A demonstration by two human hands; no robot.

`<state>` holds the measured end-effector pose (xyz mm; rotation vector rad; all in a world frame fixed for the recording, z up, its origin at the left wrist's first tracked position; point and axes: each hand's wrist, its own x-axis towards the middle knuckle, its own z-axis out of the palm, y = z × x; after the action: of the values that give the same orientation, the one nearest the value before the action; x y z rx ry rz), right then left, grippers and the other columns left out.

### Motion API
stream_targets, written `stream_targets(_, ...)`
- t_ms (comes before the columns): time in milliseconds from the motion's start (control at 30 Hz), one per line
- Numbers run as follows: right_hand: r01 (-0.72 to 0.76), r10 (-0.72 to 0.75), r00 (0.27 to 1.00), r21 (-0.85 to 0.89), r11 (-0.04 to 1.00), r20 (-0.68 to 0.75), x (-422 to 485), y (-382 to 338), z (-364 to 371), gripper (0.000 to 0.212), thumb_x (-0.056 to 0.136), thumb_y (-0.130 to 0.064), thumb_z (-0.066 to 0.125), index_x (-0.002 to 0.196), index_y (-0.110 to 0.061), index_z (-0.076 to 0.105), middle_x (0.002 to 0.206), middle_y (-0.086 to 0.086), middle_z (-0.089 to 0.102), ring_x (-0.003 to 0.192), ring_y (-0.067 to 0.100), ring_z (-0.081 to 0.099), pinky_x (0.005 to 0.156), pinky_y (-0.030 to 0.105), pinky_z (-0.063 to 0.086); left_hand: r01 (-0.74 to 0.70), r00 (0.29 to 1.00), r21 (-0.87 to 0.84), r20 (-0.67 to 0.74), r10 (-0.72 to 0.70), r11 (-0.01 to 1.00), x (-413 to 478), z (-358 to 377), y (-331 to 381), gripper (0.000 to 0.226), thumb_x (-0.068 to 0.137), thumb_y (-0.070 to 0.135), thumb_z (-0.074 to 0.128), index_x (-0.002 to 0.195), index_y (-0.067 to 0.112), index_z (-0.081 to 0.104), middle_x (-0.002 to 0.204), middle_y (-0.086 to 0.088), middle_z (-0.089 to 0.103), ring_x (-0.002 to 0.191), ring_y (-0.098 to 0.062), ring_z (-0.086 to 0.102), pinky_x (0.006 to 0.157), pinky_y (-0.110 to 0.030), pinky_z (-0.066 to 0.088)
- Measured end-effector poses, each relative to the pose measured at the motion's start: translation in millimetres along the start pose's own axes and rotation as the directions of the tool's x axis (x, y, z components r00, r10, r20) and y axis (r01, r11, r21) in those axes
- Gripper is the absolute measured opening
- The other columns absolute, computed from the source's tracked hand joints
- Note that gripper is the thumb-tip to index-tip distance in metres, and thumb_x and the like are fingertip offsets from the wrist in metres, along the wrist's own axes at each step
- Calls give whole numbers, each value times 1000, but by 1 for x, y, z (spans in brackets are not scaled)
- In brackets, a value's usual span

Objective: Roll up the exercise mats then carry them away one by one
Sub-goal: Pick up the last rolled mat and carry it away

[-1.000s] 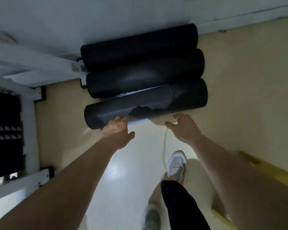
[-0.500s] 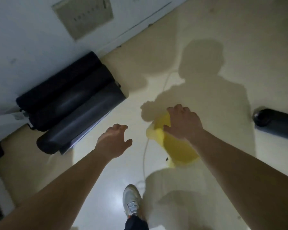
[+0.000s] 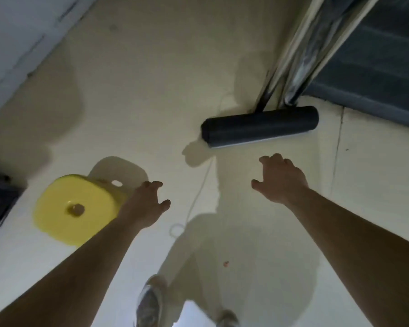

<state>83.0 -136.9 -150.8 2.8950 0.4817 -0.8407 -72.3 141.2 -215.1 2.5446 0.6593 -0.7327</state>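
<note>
One rolled mat [image 3: 260, 128] in view: dark, tightly wound, lying flat on pale floor [image 3: 151, 90], paler loose edge along its near side. Directly behind mat: feet of shiny metal posts [image 3: 293, 67]; contact with mat not resolvable. Beyond mat to right: dark slatted panel [image 3: 376, 55].

Short of mat, nearer camera: right hand [image 3: 281, 180], palm down, fingers [image 3: 276, 158] spread and slightly curled, released, grasping nothing, apart from mat.

Left of mat and nearer still: left hand [image 3: 144, 206], fingers [image 3: 155, 185] likewise loose and released, empty, seen in front of right edge of yellow stool [image 3: 73, 208]; touching stool or not, cannot tell. Stool well left of mat, small brownish disc at centre of seat.

Thin white cord [image 3: 199, 192] on floor, from near mat's left end toward camera, ending in small loop. Well short of mat, at bottom edge: one light shoe [image 3: 149, 303], blurred.
</note>
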Motion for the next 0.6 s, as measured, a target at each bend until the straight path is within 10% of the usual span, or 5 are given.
stream_targets(267, -209, 207, 978, 169, 963, 26, 119, 187, 10, 79, 97, -49, 63, 160, -17, 27, 154, 12, 39, 137, 34, 46, 102, 48, 48, -131, 991, 33, 21, 130, 991, 138, 42, 196, 64, 97, 46, 57, 153, 25, 35, 149, -1, 45, 133, -25, 49, 101, -42, 47)
stream_targets(600, -261, 268, 963, 380, 888, 35, 384, 310, 98, 92, 96, -49, 65, 163, -13, 12, 162, 17, 23, 138, 45, 46, 103, 52, 47, 146, 967, -169, -181, -177, 975, 366, 132, 270, 92, 91, 57, 62, 158, 13, 16, 156, -18, 33, 137, -44, 36, 107, -57, 40)
